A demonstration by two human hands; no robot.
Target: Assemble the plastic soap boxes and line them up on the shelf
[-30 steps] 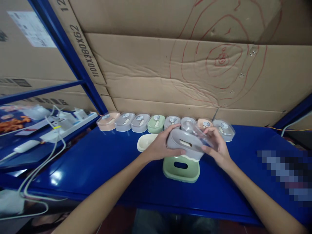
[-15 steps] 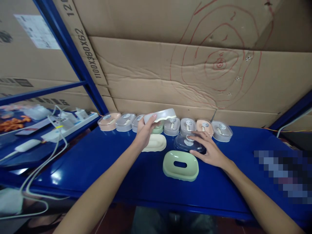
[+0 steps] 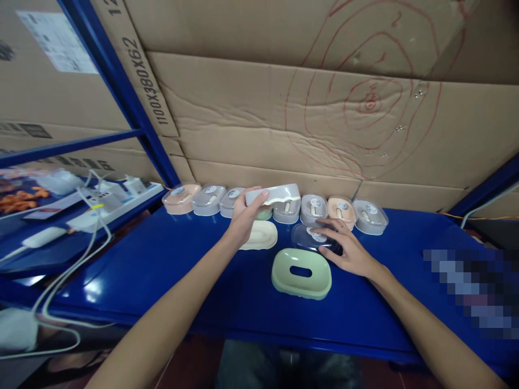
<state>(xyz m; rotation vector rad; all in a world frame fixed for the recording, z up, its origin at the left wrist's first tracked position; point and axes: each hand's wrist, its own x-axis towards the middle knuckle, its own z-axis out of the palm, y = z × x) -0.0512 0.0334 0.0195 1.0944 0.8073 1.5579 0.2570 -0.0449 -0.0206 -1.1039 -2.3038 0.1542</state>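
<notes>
My left hand [image 3: 244,219] holds a grey soap box part [image 3: 275,194] with a wavy pale lower edge, raised in front of the back row, thumb on its near side. My right hand [image 3: 348,246] is on a clear soap box lid [image 3: 305,237] with a round label; its thumb and fingers grip the right end. In front of the lid lies a light green soap dish [image 3: 302,290] with a slot in its middle. Behind my left wrist rests a cream tray [image 3: 265,236], partly hidden by the hand.
Several lidded soap boxes, grey and peach, including a peach one [image 3: 182,200] at the left end, line the back of the blue table [image 3: 182,292]. White power strips and cables [image 3: 93,216] lie on the left. A cardboard wall [image 3: 243,124] stands behind.
My left hand has shifted slightly right with the grey part, which is now tilted less. My right hand stays at the clear lid, which appears to have tipped a little.
</notes>
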